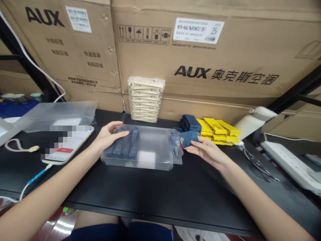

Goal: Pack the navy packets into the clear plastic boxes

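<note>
A clear plastic box (152, 150) lies on its side on the black table (150, 194), its flap open toward the right. Several dark blue packets (124, 144) sit inside at its left end. My left hand (107, 135) rests on the box's left end, fingers laid over the top. My right hand (205, 150) pinches one dark blue packet (187, 138) with gold print just at the box's open mouth.
Behind the box stand a filled box of cream packets (145, 99), loose blue packets (190, 123) and yellow packets (219, 131). A phone (66, 144) on a cable and empty clear boxes (60, 113) lie left. A power strip (288, 160) lies right. Large cartons (200, 53) wall the back.
</note>
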The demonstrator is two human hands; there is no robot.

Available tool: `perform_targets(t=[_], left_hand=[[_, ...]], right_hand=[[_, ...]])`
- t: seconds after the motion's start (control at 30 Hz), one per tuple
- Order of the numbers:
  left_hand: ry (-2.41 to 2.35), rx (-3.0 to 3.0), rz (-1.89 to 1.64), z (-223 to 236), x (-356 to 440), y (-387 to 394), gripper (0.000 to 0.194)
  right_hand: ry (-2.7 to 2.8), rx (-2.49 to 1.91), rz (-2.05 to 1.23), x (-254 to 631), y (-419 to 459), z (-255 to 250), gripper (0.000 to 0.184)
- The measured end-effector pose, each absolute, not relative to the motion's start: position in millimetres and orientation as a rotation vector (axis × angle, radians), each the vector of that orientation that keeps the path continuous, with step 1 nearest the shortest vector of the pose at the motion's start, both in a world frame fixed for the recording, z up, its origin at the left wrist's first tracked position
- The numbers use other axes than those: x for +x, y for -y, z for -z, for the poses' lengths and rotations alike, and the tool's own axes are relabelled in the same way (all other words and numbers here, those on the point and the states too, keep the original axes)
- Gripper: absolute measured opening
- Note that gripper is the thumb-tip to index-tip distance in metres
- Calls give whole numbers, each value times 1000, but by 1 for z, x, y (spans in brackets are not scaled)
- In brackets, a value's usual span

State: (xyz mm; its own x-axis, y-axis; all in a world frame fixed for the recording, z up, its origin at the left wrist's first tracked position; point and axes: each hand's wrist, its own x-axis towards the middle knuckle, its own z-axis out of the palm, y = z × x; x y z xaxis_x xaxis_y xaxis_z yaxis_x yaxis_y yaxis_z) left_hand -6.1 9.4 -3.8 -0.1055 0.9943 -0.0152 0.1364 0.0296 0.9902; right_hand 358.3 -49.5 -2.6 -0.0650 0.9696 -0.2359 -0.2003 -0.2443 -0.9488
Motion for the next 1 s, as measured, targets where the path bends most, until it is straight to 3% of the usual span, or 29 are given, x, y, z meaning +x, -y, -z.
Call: perform_targets(t=[0.37,0.53,0.9,1.0], left_hand=[[-1384,1280,-1154,0,-5,-7,68],[-1401,1280,-1152,0,-4,-6,68],[-1328,1251,-1222,9,-5,-12,67],[-1332,1260,-1216,10,-5,-12,66]], right_hand=[[829,-1242,-1533,355,53,8,11],[1049,-1194,-1568,342,62,1,27],[1745,-1182,-1908,355,71,-14,22],[1680,-1128,-1980,353,72,-12,19]])
